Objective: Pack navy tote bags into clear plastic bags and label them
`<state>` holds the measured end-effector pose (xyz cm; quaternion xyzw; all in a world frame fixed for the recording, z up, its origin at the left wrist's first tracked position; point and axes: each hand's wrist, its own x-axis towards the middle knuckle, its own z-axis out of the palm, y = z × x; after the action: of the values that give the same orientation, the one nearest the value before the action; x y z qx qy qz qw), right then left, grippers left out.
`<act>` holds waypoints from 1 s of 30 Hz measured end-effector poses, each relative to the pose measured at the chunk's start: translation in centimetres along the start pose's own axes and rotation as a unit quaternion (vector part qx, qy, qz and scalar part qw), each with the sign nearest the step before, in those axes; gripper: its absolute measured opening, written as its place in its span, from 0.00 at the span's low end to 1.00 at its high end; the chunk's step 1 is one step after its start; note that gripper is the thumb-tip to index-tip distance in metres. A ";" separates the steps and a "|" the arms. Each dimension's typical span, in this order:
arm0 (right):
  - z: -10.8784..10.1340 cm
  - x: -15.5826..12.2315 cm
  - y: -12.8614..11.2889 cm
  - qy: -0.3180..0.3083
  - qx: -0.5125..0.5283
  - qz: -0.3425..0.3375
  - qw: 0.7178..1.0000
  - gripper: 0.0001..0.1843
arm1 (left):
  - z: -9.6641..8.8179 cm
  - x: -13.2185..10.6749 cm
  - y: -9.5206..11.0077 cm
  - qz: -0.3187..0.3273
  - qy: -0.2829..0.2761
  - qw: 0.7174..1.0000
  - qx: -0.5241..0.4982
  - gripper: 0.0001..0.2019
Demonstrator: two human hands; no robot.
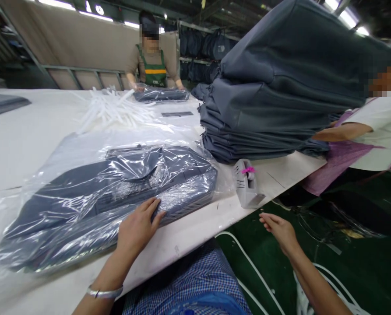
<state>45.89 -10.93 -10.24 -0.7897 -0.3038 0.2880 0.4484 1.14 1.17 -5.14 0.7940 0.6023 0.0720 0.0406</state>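
A dark blue-grey fabric bag [77, 183] lies in a clear plastic sleeve [67, 146] on the white table in front of me. My left hand [138, 227] rests on the near side of the wrapped bag, its fingers stretched out over the plastic. To the right, my right hand [279, 229] is off the table edge with thumb and fingers pinched together. Something tiny and pale may be at those fingertips, too small to name. Just beyond that hand stands a grey tape dispenser [246, 188] with a pink strip on its roll.
A tall stack of dark bags [264, 105] rises at the right of the table. Behind the sleeve lies a heap of white strips [113, 107]. Across the table a person in a green apron [154, 72] handles another wrapped bag [162, 94]. Another person's arm [346, 131] reaches toward the stack.
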 end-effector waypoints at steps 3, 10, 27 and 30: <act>-2.7 -0.1 0.1 -0.035 -0.201 -0.112 0.973 0.20 | 0.1 -0.1 0.1 -0.006 0.002 1.000 -0.011 0.24; -1.8 -1.3 -13.0 -0.234 -0.375 -0.471 0.763 0.11 | 0.7 -0.3 0.2 -0.007 0.027 0.999 -0.034 0.24; 18.5 8.6 -25.9 -0.423 -0.489 -0.582 0.492 0.12 | 2.3 -1.1 -0.3 -0.008 0.073 0.995 -0.063 0.26; 19.3 9.2 -26.3 -0.407 -0.535 -0.585 0.453 0.13 | 2.3 -1.2 -0.3 0.012 0.100 0.994 -0.043 0.26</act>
<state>32.00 17.01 3.01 -0.3025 -0.9366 0.0269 -0.1745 0.93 0.11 -7.50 0.7873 0.5903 0.1776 0.0133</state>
